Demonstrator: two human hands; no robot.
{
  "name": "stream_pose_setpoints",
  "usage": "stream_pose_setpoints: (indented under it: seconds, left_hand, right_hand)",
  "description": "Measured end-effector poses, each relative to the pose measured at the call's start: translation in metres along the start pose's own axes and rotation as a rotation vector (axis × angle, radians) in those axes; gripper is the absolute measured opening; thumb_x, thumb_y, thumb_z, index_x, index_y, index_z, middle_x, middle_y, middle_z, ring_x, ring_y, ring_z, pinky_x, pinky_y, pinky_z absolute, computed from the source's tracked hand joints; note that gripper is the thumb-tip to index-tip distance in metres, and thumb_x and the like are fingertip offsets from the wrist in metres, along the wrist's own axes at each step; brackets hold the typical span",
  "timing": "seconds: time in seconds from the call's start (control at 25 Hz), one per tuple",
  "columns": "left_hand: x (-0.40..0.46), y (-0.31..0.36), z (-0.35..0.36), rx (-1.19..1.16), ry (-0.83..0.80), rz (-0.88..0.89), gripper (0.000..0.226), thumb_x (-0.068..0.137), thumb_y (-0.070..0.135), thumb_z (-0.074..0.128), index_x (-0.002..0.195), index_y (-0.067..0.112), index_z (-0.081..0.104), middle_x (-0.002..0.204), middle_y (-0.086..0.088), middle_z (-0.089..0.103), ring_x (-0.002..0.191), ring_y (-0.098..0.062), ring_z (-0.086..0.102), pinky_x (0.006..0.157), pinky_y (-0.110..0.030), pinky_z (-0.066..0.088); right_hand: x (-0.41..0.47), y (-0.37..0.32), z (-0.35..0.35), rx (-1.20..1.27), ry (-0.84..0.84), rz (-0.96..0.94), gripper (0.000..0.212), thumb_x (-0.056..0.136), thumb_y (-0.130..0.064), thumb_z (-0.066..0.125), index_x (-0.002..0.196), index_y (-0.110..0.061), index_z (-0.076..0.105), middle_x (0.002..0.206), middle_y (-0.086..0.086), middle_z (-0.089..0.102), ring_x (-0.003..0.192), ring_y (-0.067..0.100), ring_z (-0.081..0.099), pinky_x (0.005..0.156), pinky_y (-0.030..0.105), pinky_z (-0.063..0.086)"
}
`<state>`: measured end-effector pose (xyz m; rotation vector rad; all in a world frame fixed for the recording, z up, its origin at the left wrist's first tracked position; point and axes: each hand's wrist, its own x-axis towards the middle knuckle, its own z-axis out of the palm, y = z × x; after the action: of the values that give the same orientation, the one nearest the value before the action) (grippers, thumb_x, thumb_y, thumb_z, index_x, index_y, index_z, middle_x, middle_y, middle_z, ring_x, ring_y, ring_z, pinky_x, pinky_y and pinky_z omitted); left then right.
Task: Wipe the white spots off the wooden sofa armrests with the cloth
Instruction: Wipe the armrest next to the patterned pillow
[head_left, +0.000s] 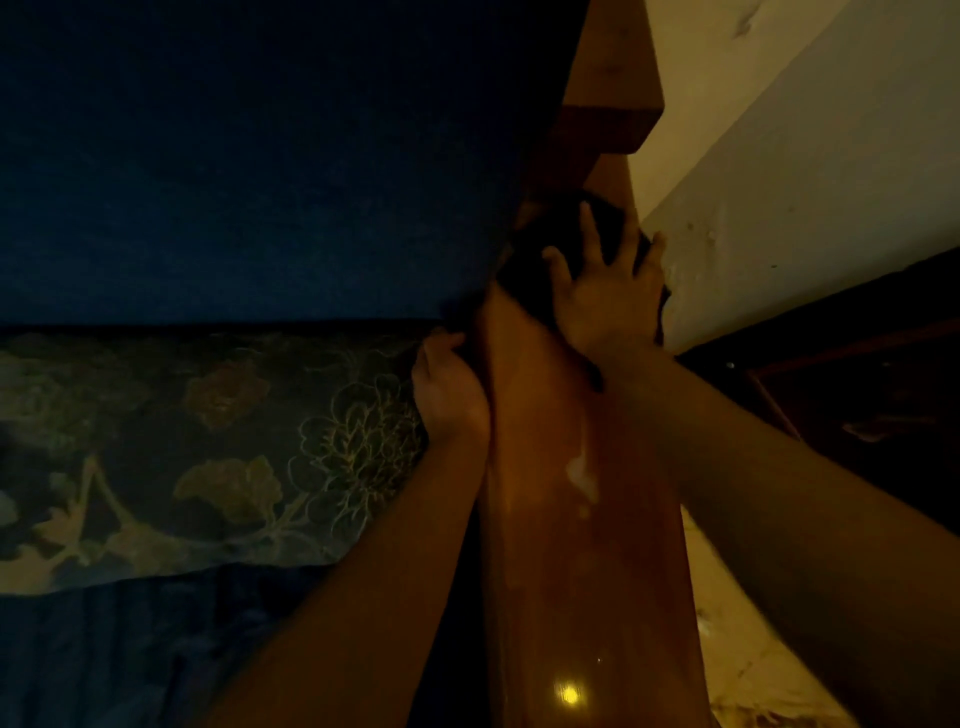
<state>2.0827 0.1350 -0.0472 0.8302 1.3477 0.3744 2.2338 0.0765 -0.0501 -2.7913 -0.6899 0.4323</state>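
- Armrest of brown wood runs up the middle, from the bottom edge to the far end of the sofa, and it is shiny.
- On the far left is the blue back cushion of the sofa, big and dark.
- Under it lies a flowery cushion, just beside the armrest.
- The left hand rests on the inner side of the armrest, next to the flowery cushion. Its fingers curl in against the wood, but I cannot tell if they squeeze it.
- A white spot sits on top of the armrest, between the two arms, near the middle of the wood.
- A small yellow light shines back from the wood near the bottom edge.
- The right hand lies flat at the far end of the armrest with its fingers spread wide apart.
- It presses down on a dark cloth, which is bunched on the wood under the palm.
- On the right is a pale wall, close to the armrest.
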Motion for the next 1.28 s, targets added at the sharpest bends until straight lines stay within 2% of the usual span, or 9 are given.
stream_pose_setpoints:
  seconds: [0.08,0.2,0.36,0.4,0.6,0.84,1.0,1.12,1.28]
  left_hand:
    - [-0.003,-0.003,-0.010,-0.025,-0.059,-0.066,0.046,0.105,0.044,0.036,0.111,0.016,0.071,0.119,-0.013,0.072,0.110,-0.029,0.067,0.105,-0.048,0.050]
    - [-0.011,-0.009,-0.027,0.000,-0.134,-0.153,0.052,0.105,0.055,0.032,0.108,0.018,0.069,0.117,-0.013,0.073,0.103,-0.026,0.069,0.100,-0.046,0.053]
    - [-0.026,-0.030,-0.043,0.047,-0.159,-0.230,0.071,0.101,0.067,0.029,0.123,0.012,0.067,0.120,-0.013,0.072,0.109,-0.030,0.068,0.103,-0.050,0.052]
    - [-0.030,-0.037,-0.049,0.035,-0.176,-0.257,0.071,0.101,0.068,0.027,0.118,0.013,0.069,0.114,-0.011,0.073,0.104,-0.028,0.069,0.097,-0.046,0.054]
    - [-0.061,-0.069,-0.079,-0.012,-0.254,-0.329,0.069,0.101,0.070,0.025,0.082,0.027,0.076,0.080,0.000,0.078,0.086,-0.019,0.071,0.068,-0.032,0.053]
    - [-0.088,-0.099,-0.107,-0.015,-0.193,-0.306,0.068,0.103,0.065,0.024,0.095,0.014,0.068,0.095,-0.012,0.072,0.087,-0.026,0.069,0.065,-0.036,0.051]
    - [-0.118,-0.119,-0.130,0.003,-0.158,-0.337,0.072,0.105,0.063,0.024,0.102,0.006,0.068,0.096,-0.016,0.070,0.088,-0.029,0.067,0.066,-0.038,0.051]
    - [-0.134,-0.137,-0.144,0.000,-0.158,-0.340,0.073,0.104,0.064,0.024,0.106,0.006,0.069,0.099,-0.018,0.070,0.090,-0.030,0.067,0.068,-0.038,0.052]
    - [-0.143,-0.166,-0.159,0.003,-0.121,-0.327,0.072,0.102,0.067,0.025,0.104,0.010,0.070,0.100,-0.017,0.073,0.093,-0.032,0.069,0.072,-0.041,0.054]
  right_hand:
    - [-0.023,-0.017,0.013,-0.087,0.035,-0.138,0.066,0.104,-0.064,0.020,0.163,-0.038,0.009,0.173,0.011,-0.003,0.156,0.045,-0.011,0.124,0.059,-0.009]
    - [-0.044,0.016,0.007,-0.191,-0.062,-0.524,0.067,0.101,-0.069,0.022,0.162,-0.044,0.013,0.174,0.007,0.001,0.158,0.040,-0.006,0.126,0.061,-0.003]
    - [-0.011,-0.026,0.011,-0.106,-0.022,-0.078,0.073,0.098,-0.072,0.019,0.163,-0.043,0.003,0.173,0.012,-0.005,0.157,0.042,-0.011,0.125,0.060,-0.009]
    - [-0.025,-0.032,0.020,-0.121,-0.007,-0.096,0.071,0.100,-0.070,0.017,0.163,-0.042,0.002,0.173,0.012,-0.006,0.157,0.042,-0.012,0.125,0.060,-0.009]
    - [-0.115,0.071,0.000,-0.272,-0.192,-0.799,0.065,0.100,-0.075,0.019,0.160,-0.053,0.005,0.174,-0.001,-0.007,0.158,0.035,-0.012,0.125,0.061,-0.003]
    - [-0.113,0.026,0.022,-0.132,0.027,-0.098,0.075,0.099,-0.071,0.016,0.164,-0.035,0.007,0.174,0.010,0.000,0.158,0.038,-0.005,0.126,0.059,-0.003]
    - [-0.272,0.062,0.041,-0.141,-0.058,-0.303,0.071,0.102,-0.071,0.016,0.164,-0.038,0.004,0.174,0.007,-0.005,0.158,0.035,-0.010,0.124,0.047,-0.016]
    - [-0.234,0.057,0.024,-0.269,-0.170,-0.528,0.077,0.097,-0.078,0.026,0.161,-0.047,-0.003,0.173,0.005,-0.012,0.158,0.037,-0.013,0.125,0.055,-0.012]
    - [-0.159,-0.016,0.032,-0.271,-0.095,-0.257,0.082,0.094,-0.067,0.045,0.163,-0.043,0.008,0.173,0.013,-0.010,0.155,0.046,-0.013,0.123,0.065,-0.008]
